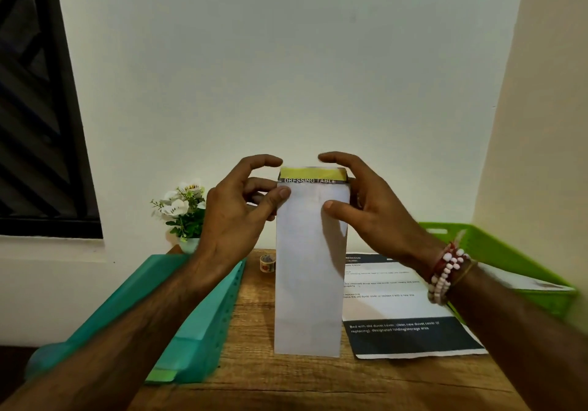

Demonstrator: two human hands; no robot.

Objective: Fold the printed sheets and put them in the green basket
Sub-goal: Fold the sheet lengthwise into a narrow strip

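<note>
White wall [286,60] fills the background, with one dark barred window [38,108] at the far left and one wooden table [254,379] below.

One teal tray [197,331] lies along the table's left edge, partly hidden by the left forearm. At the back left corner stands one small potted plant [186,210] with white flowers. Just right of it, near the back edge, sits one tape roll [268,263].

The left hand [235,213] pinches the left edge of one folded sheet [308,283] near its top, thumb in front and fingers behind, with the index finger arched above. This narrow sheet is held upright over the middle of the table, its blank side toward the camera and a yellow and dark printed strip showing at the top. The right hand [372,207] grips the sheet's right edge at the same height, thumb pressed on the front and index finger curved over the top. Beaded bracelets [445,273] circle the right wrist; their number is unclear.

One flat sheet [407,315], printed side up, lies on the table right of the folded one. One green basket [496,251] sits at the right edge, with what looks like one pale sheet inside.
</note>
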